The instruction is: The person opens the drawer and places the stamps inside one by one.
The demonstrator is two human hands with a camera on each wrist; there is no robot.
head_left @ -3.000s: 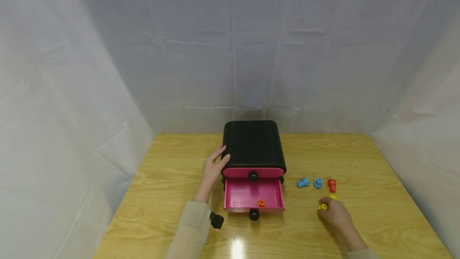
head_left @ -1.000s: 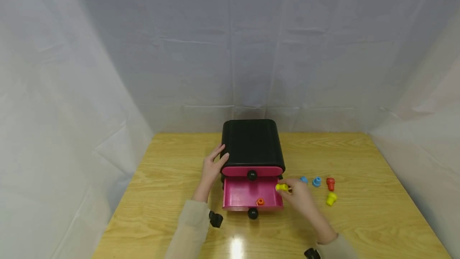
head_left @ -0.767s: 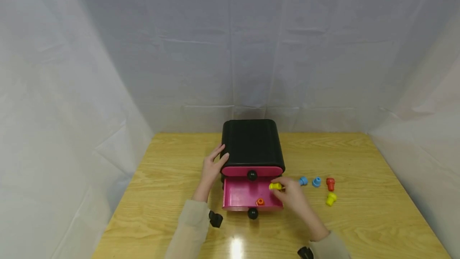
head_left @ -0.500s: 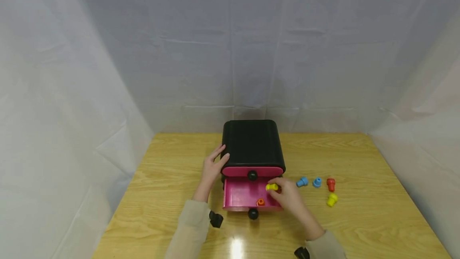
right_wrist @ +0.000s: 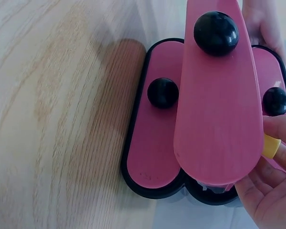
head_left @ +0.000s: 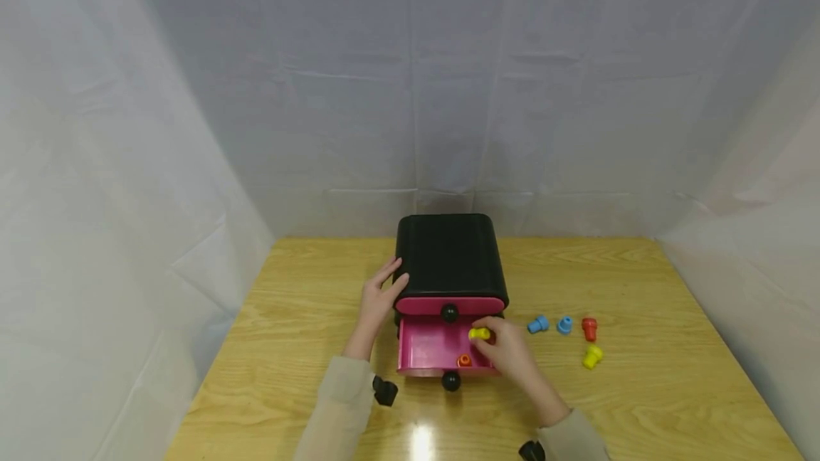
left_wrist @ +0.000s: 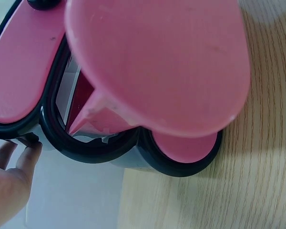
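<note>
A black drawer chest [head_left: 450, 256] with pink drawer fronts stands mid-table, its middle drawer [head_left: 429, 347] pulled out. An orange peg [head_left: 464, 361] lies in that drawer. My right hand [head_left: 506, 351] pinches a yellow peg [head_left: 478, 334] over the drawer's right side; the peg's yellow edge [right_wrist: 270, 145] shows by my fingers [right_wrist: 264, 191] in the right wrist view. My left hand [head_left: 379, 301] rests with straight fingers against the chest's left side, fingertips [left_wrist: 28, 155] touching its black rim.
On the wooden table [head_left: 640, 390], right of the chest, lie two blue pegs [head_left: 537, 324] [head_left: 564, 325], a red peg [head_left: 589, 329] and another yellow peg [head_left: 591, 356]. White cloth walls enclose the table on three sides.
My right hand picked a yellow peg off the table at the right and carried it left, to above the open drawer. The left hand has not moved.
</note>
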